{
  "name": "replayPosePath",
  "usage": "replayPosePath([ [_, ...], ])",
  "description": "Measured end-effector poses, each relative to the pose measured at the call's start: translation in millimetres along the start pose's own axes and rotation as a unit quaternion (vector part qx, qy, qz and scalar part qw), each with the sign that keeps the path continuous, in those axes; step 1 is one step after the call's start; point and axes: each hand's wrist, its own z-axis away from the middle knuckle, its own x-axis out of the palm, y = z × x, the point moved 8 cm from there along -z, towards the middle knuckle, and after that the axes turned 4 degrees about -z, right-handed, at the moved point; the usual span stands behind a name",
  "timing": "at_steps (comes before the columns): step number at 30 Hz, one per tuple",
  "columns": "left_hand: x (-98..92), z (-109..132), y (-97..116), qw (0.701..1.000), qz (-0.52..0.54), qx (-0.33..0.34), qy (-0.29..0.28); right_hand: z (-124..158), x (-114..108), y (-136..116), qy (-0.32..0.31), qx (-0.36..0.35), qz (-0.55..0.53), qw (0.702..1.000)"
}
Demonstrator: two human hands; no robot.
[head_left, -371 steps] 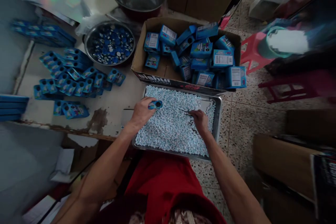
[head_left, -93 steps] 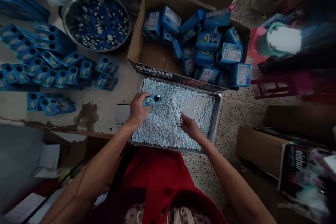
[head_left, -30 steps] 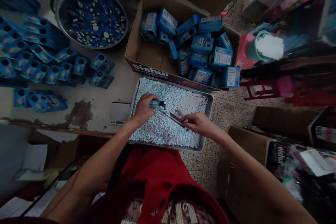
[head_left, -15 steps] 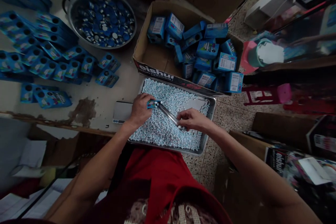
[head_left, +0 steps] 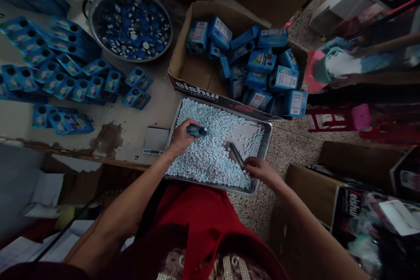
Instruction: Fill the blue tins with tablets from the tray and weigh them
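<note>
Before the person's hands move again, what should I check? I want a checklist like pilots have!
1. Left hand has the small blue box: ok.
2. Right hand grips the metal scoop by one end: ok.
3. Little pieces left in the tray: ok, lots, with a bare patch near the far right corner.
4. Scoop's tip at the box's hole: not ok, they are apart.
5. Box full inside: cannot tell.
6. Number on the scale: cannot tell, too small to read.
</note>
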Motion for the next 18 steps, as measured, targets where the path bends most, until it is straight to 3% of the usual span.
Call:
replayPosePath([
  [4,4.5,-2.9,1.7,0.998,0.060,0.028,0.025,-11.9,3.5,29.2,0.049,-0.001,0.114,0.992],
  [8,-6.9,-8.7,0.9,0.992,0.101,0.036,0.061,-16.5,-6.5,33.4,0.142,-0.029,0.271,0.952],
  [15,-41.9,-3.0,1.2,0.984,0.056,0.095,0.143,-36.5,-13.7,38.7,0.195,-0.066,0.229,0.952],
  [18,-54.2,-1.5,-7.3,0.977,0.045,0.055,0.201,-50.8,-11.5,33.2,0.195,-0.081,0.228,0.951],
])
